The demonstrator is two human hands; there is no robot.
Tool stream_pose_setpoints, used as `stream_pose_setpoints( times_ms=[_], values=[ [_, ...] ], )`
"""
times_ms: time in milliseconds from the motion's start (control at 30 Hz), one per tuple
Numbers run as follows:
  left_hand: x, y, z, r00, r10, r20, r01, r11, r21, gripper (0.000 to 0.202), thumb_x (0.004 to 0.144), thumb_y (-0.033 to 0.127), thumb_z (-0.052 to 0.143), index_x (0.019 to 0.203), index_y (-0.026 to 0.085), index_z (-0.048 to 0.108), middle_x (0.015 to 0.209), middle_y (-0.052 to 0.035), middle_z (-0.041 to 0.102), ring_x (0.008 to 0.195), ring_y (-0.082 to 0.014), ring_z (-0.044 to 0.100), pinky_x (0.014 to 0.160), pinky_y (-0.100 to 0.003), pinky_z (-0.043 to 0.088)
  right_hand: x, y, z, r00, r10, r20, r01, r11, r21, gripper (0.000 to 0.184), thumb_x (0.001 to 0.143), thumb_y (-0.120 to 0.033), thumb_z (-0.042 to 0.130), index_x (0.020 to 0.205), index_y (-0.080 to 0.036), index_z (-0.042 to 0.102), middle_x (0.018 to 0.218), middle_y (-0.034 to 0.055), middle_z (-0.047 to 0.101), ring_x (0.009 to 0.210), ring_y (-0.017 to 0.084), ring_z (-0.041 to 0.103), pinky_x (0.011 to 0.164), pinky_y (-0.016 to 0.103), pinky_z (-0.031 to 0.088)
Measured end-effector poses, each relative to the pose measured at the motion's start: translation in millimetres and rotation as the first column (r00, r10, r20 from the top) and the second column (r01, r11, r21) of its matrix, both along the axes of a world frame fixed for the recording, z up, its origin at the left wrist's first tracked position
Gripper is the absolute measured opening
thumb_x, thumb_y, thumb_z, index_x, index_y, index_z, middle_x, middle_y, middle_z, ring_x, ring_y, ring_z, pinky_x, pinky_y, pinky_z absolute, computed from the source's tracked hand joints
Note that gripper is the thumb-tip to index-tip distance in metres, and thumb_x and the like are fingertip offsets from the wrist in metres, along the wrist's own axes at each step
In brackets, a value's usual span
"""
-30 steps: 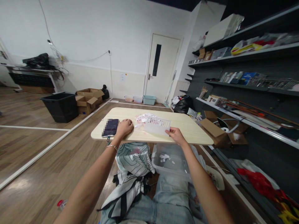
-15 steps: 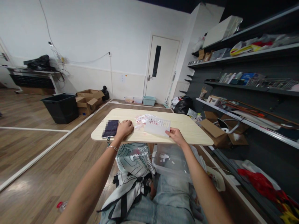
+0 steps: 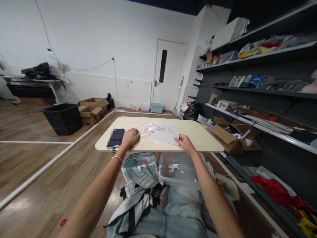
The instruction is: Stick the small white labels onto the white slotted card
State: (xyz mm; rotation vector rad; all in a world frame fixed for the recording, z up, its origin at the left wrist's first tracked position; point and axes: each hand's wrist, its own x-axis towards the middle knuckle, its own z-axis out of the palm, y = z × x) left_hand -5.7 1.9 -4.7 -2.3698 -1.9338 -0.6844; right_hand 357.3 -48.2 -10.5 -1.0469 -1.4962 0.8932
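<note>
My right hand [image 3: 184, 142] pinches the lower right corner of a white slotted card [image 3: 165, 137], thumb on top. The card is tilted over the table; along its upper part runs a row of narrow slots with small reddish and silvery bits showing. Behind and left of it lies a loose pile of shiny clear and pinkish small packets [image 3: 148, 127]. My left hand [image 3: 131, 137] rests on the table with its fingers curled in; what they hold, if anything, is hidden. Just left of that hand lies a dark phone [image 3: 117, 137] with a strap.
The pale wooden table [image 3: 198, 134] has rounded corners. Under its front edge, by my lap, stands a clear plastic bin [image 3: 174, 178] with white scraps [image 3: 173, 167] inside. An open cardboard box [image 3: 226, 138] and shelves are at right; a black bin [image 3: 63, 117] stands at left.
The card has tipped slightly, so its slots and the bits in them show more plainly. My left hand stays by the phone. The whole view has shifted a little.
</note>
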Motion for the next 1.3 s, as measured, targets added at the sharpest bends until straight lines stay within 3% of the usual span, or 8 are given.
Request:
stream_pose_setpoints(
  times_ms=[533, 1300],
  values=[
    [0.0, 0.0, 0.4, 1.0, -0.005, -0.002, 0.005, 1.0, -0.007, 0.037, 0.098, 0.031, 0.044, 0.113, 0.018, 0.075, 0.125, -0.0146, 0.076, 0.118, -0.0291, 0.069, 0.102, -0.036, 0.051, 4.0, -1.2, 0.7, 1.0, 0.016, -0.017, -0.016, 1.0, -0.017, 0.052, 0.069, -0.058, 0.089, 0.102, -0.018, 0.082, 0.101, 0.0106, 0.084, 0.104, 0.032, 0.076, 0.1, 0.049, 0.059],
    [-0.1, 0.0, 1.1, 1.0, -0.008, 0.009, 0.008, 1.0, -0.006, 0.036, 0.097, 0.031, 0.045, 0.112, 0.019, 0.076, 0.127, -0.0137, 0.076, 0.119, -0.0295, 0.069, 0.102, -0.036, 0.051, 2.6, -1.9, 0.3, 1.0, -0.006, -0.012, 0.006, 1.0, -0.007, 0.053, 0.065, -0.059, 0.092, 0.094, -0.018, 0.077, 0.091, 0.0101, 0.083, 0.089, 0.029, 0.079, 0.091, 0.045, 0.062]
  ],
)
